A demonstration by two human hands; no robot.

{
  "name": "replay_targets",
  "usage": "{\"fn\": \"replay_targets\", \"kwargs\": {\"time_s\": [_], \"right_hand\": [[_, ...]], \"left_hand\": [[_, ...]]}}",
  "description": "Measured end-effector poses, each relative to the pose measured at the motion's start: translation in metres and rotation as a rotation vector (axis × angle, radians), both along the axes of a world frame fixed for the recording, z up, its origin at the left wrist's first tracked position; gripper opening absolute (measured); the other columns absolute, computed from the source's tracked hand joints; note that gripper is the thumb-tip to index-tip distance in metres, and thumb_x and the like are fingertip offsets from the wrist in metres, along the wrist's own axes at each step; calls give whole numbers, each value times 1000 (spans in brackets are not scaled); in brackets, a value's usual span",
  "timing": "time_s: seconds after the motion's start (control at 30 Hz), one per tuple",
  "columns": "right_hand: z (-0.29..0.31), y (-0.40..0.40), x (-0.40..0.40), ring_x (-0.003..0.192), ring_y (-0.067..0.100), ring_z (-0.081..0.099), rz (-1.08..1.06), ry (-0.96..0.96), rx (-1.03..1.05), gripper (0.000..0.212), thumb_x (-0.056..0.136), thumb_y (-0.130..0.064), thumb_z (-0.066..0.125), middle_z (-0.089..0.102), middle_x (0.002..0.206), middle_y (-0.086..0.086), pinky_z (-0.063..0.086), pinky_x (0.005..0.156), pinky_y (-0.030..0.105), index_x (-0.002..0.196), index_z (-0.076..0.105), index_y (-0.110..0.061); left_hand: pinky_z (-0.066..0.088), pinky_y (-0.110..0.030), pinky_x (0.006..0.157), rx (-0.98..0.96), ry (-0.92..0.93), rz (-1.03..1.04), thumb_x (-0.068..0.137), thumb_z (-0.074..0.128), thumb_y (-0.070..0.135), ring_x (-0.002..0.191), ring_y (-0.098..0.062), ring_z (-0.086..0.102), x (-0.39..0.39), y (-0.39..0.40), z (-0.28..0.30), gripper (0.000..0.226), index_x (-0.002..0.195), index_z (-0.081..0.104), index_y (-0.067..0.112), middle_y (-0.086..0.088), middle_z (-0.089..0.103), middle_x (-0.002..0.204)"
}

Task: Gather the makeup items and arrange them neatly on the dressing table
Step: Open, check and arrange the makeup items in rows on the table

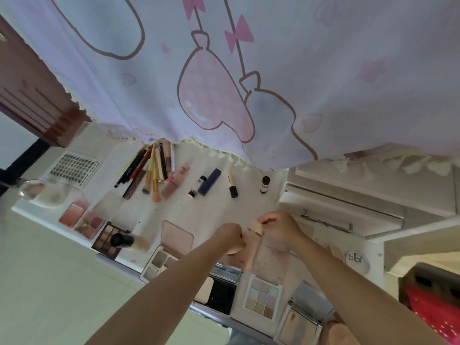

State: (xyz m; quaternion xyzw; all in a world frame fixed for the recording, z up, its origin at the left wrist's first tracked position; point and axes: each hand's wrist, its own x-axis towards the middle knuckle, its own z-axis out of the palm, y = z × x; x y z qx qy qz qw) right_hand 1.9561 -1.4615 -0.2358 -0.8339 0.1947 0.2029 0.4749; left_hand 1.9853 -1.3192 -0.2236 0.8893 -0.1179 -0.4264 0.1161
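Observation:
Over the white dressing table [214, 210], my left hand [230, 236] grips a beige makeup sponge [235, 250] from above. My right hand [278, 226] pinches a second beige sponge [255, 226] between thumb and fingers. Both hands hover above an open pale eyeshadow palette [263, 295] with its clear lid raised. At the back lie a bundle of pencils and brushes [149, 170], pink lip tubes [174, 183], a navy tube [210, 181], a yellow lipstick [232, 185] and a small dark bottle [265, 185].
Blush compacts [73, 214], a brown palette [107, 239], a black-capped foundation bottle [129, 241], a pink open compact [171, 247] and a black compact [220, 296] line the near edge. A patterned cloth [249, 70] hangs over the table's back. White drawers [348, 202] stand right.

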Motion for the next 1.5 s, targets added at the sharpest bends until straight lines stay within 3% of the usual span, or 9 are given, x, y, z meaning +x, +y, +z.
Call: {"fn": "replay_targets", "kwargs": {"time_s": [0.17,0.4,0.57,0.67,0.77,0.87,0.93,1.27,1.5], "right_hand": [[-6,6,-4,104,21,59,23,-21,-33,21,85,0,55,66,110,10,38,82,14,102,67,-3],[4,12,-12,115,23,54,16,-57,-113,28,88,0,48,60,122,10,35,90,17,113,61,-4],[24,14,-18,119,22,49,122,-92,-225,31,91,-3,44,55,128,10,34,96,20,119,56,-3],[42,19,-16,109,28,53,215,-175,-312,26,89,-3,42,59,116,17,41,93,32,107,59,5],[54,25,-5,88,27,52,381,-250,-456,16,84,-1,39,55,89,17,39,67,29,78,54,2],[60,28,8,116,24,43,489,-345,-532,25,89,-9,41,50,119,15,36,90,26,110,54,-5],[61,30,12,138,25,19,527,-376,-643,44,95,-21,39,26,147,12,21,111,31,136,34,-10],[27,79,50,142,28,4,331,-339,-836,54,95,-35,33,9,154,12,6,116,38,143,19,-13],[-8,122,82,125,28,35,41,-104,-769,52,96,-22,35,27,143,14,30,104,31,142,17,-9]], "left_hand": [[40,-25,82,10,-24,4,91,44,15,98,-25,54,-5,4,-2,17,95,56,4,-10,54,91],[42,-30,90,-2,-183,-47,94,41,23,109,-25,52,-15,16,2,29,117,48,9,-9,54,119],[42,-29,80,-33,-459,-110,94,41,22,102,-24,50,-20,29,27,25,112,48,7,-10,52,113],[41,-31,84,-26,-651,-133,94,39,21,107,-24,47,-14,39,45,25,113,48,8,-10,52,116],[30,-37,105,24,-796,-115,95,37,24,132,-28,29,-2,54,57,39,131,38,11,-10,37,141],[6,-42,115,124,-841,-94,96,32,27,142,-29,-2,6,72,65,52,144,13,16,-8,5,154],[-4,-43,115,188,-827,-66,97,27,32,142,-27,-13,9,82,68,56,145,1,20,-7,-8,155],[-13,-47,111,208,-790,-164,96,16,46,140,-24,-20,77,115,47,57,145,-6,27,-2,-15,154],[-2,-48,114,101,-746,-403,96,19,45,142,-26,-12,140,132,34,59,146,0,20,-7,-7,155]]}}
